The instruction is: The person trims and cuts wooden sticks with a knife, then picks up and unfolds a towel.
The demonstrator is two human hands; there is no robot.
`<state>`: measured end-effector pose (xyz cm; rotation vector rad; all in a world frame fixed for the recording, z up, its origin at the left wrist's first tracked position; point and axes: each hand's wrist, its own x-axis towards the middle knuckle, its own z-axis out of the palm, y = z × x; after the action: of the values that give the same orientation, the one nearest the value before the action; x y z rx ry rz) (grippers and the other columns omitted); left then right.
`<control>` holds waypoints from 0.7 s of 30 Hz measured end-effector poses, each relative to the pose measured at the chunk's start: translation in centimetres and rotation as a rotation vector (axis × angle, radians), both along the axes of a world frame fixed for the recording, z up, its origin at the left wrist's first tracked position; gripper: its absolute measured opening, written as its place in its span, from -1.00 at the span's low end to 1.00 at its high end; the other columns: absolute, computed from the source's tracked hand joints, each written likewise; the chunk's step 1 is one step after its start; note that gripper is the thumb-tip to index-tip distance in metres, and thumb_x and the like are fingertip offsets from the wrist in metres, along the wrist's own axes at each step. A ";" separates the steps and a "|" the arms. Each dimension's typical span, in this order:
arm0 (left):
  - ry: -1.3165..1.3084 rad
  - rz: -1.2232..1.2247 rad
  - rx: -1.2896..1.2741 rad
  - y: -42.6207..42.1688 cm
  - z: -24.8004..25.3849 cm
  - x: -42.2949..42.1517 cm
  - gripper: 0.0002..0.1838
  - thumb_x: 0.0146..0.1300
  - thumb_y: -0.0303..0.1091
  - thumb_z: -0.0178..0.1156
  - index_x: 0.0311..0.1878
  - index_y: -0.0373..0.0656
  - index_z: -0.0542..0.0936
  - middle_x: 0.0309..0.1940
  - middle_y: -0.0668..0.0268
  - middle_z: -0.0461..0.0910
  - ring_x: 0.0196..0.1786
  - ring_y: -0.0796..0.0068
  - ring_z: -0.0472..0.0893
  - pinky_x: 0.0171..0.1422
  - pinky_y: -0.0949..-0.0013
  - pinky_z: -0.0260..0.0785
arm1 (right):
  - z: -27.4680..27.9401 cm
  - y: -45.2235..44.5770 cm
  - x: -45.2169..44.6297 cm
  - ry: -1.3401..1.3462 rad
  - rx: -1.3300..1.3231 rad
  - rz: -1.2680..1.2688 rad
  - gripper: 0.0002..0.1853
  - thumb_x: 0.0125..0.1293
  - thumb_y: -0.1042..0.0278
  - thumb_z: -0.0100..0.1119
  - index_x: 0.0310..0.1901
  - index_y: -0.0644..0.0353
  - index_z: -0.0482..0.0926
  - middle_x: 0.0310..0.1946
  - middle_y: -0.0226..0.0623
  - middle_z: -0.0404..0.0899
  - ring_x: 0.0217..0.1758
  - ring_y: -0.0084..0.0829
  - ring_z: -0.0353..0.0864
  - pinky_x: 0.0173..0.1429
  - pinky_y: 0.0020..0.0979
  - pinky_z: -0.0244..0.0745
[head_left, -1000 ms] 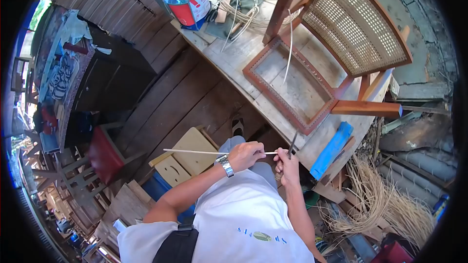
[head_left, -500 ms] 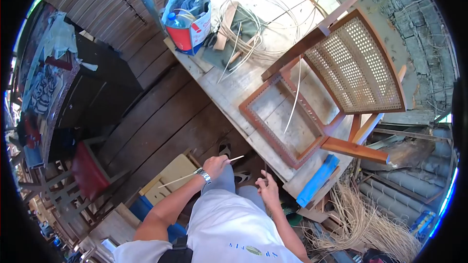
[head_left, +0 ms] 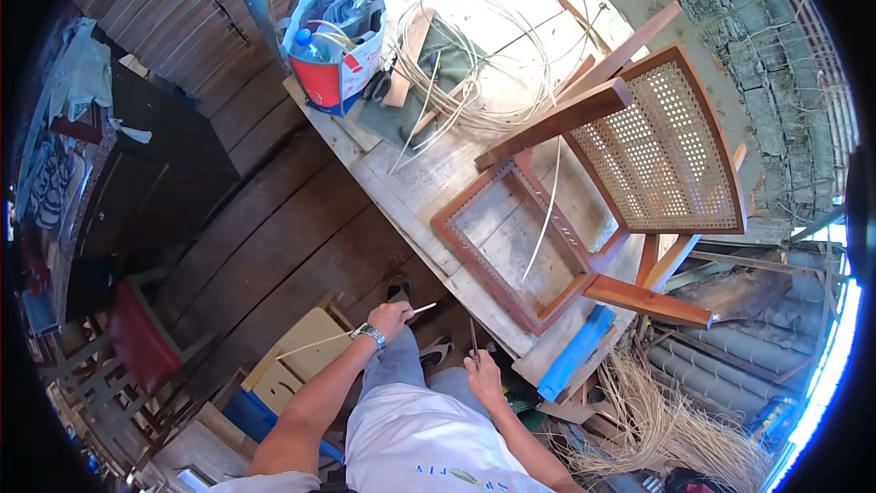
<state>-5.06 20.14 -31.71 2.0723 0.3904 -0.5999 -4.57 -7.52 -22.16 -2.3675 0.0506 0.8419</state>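
Note:
My left hand [head_left: 391, 318] is closed round a pale cane strip [head_left: 310, 345]. One short end juts out past my fingers, while the longer part trails back beside my forearm. My right hand [head_left: 484, 376], near the table edge, has its fingers closed on a thin, dark, blade-like tool [head_left: 474, 336] that points up; its exact kind is too small to make out. On the table [head_left: 401, 184] lies a brown wooden chair frame [head_left: 474, 254] with an open seat and small holes along its rails. Woven cane [head_left: 662, 141] fills its backrest, and a loose cane strand [head_left: 545, 233] hangs across the seat opening.
Coiled cane [head_left: 497, 96] lies on the table by a dark green cloth [head_left: 447, 59] and a bag [head_left: 333, 59] with a bottle. A blue block [head_left: 577, 353] rests at the near corner. Shredded fibre [head_left: 666, 420] is piled at right; a red-seated chair [head_left: 144, 338] stands at left.
My right hand's fingers, spread before, have closed round the dark tool, which now points up more clearly. My left hand keeps hold of the cane strip. The whole view has shifted slightly.

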 end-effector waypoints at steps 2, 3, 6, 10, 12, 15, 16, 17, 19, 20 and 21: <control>-0.028 0.075 -0.035 -0.7 -1.0 -0.4 -0.85 0.37 -0.18 0.19 -0.21 0.01 0.66 -0.32 0.11 0.71 -0.20 -0.02 0.70 -0.11 -0.03 0.54 | 2.5 1.8 1.2 0.286 0.036 -0.199 -0.62 0.52 0.11 0.04 0.17 0.20 0.47 -0.24 0.19 0.64 -0.09 0.24 0.63 0.00 0.11 0.47; -0.013 0.070 -0.040 -1.0 -1.2 -0.2 -0.85 0.37 -0.18 0.19 -0.21 0.01 0.66 -0.32 0.11 0.71 -0.20 -0.02 0.70 -0.11 -0.03 0.54 | 1.6 1.3 0.7 0.300 0.029 -0.206 -0.62 0.52 0.11 0.04 0.17 0.20 0.47 -0.24 0.19 0.64 -0.09 0.24 0.63 0.00 0.11 0.47; 0.040 0.053 -0.034 -2.2 -2.1 0.1 -0.84 0.37 -0.18 0.20 -0.17 -0.01 0.67 -0.32 0.10 0.71 -0.19 -0.03 0.69 -0.09 -0.02 0.53 | -3.3 -1.6 -0.9 0.098 0.062 -0.066 -0.60 0.55 0.13 0.01 0.23 0.21 0.47 -0.48 -0.22 0.55 -0.55 -0.38 0.60 -0.40 -0.29 0.54; -0.110 0.087 0.018 -4.4 -4.4 0.1 -0.87 0.35 -0.21 0.20 -0.23 -0.01 0.64 -0.32 0.13 0.68 -0.17 0.02 0.69 -0.11 -0.02 0.52 | -7.1 -3.8 -1.5 -0.119 0.091 0.090 -0.59 0.58 0.15 -0.08 0.29 0.19 0.42 -0.51 -0.27 0.52 -0.62 -0.43 0.54 -0.48 -0.35 0.50; -0.127 0.096 0.022 -5.5 -4.8 0.7 -0.88 0.31 -0.20 0.25 -0.24 -0.01 0.63 -0.31 0.15 0.65 -0.16 0.03 0.68 -0.09 -0.02 0.51 | -7.1 -4.0 -0.8 -0.024 0.097 0.065 -0.60 0.57 0.17 -0.06 0.28 0.21 0.43 -0.35 -0.09 0.55 -0.40 -0.19 0.55 -0.29 -0.20 0.49; -0.142 0.078 0.054 -7.3 -5.4 1.4 -0.86 0.26 -0.19 0.31 -0.27 -0.02 0.63 -0.33 0.15 0.63 -0.18 0.03 0.67 -0.10 -0.02 0.50 | -5.8 -3.5 1.1 0.072 0.099 0.025 -0.61 0.55 0.21 -0.04 0.26 0.24 0.44 -0.12 0.17 0.59 -0.08 0.17 0.57 0.00 0.02 0.48; -0.166 0.085 0.070 -7.9 -6.2 1.5 -0.85 0.26 -0.19 0.31 -0.28 -0.03 0.63 -0.32 0.14 0.63 -0.18 0.02 0.67 -0.10 -0.02 0.50 | -6.1 -3.6 1.3 0.048 0.100 0.048 -0.61 0.55 0.22 -0.04 0.26 0.25 0.44 -0.04 0.26 0.60 0.03 0.29 0.57 0.09 0.10 0.47; -0.190 0.092 0.087 -8.6 -7.3 1.3 -0.84 0.27 -0.19 0.31 -0.29 -0.05 0.64 -0.32 0.13 0.64 -0.18 0.02 0.67 -0.09 -0.02 0.51 | -6.7 -4.0 1.4 -0.012 0.092 0.089 -0.60 0.55 0.22 -0.04 0.28 0.25 0.43 0.00 0.26 0.59 0.07 0.28 0.56 0.13 0.09 0.47; -0.226 0.148 0.090 -9.9 -9.3 1.3 -0.84 0.27 -0.20 0.32 -0.29 -0.07 0.65 -0.30 0.12 0.65 -0.17 0.01 0.67 -0.09 -0.01 0.51 | -7.9 -4.9 1.6 -0.138 0.069 0.168 -0.58 0.56 0.23 -0.05 0.33 0.25 0.40 0.08 0.26 0.56 0.15 0.25 0.53 0.20 0.06 0.45; -0.216 0.157 0.097 -10.5 -9.6 1.5 -0.84 0.27 -0.21 0.32 -0.29 -0.07 0.66 -0.30 0.11 0.66 -0.17 -0.01 0.67 -0.09 0.00 0.52 | -9.1 -5.6 1.8 -0.082 0.045 0.177 -0.54 0.56 0.25 -0.05 0.39 0.25 0.34 0.09 0.28 0.55 0.16 0.27 0.52 0.20 0.07 0.44; -0.210 0.166 0.105 -11.0 -9.7 1.8 -0.84 0.27 -0.21 0.32 -0.29 -0.08 0.67 -0.29 0.11 0.67 -0.18 -0.02 0.67 -0.09 0.00 0.52 | -10.1 -6.1 1.7 -0.071 0.045 0.172 -0.54 0.56 0.25 -0.05 0.39 0.25 0.34 0.09 0.28 0.55 0.16 0.27 0.52 0.20 0.07 0.44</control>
<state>-3.23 9.17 -41.44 2.1514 0.4743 -0.2648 -2.86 -13.67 -32.27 -2.3822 -0.2012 0.8289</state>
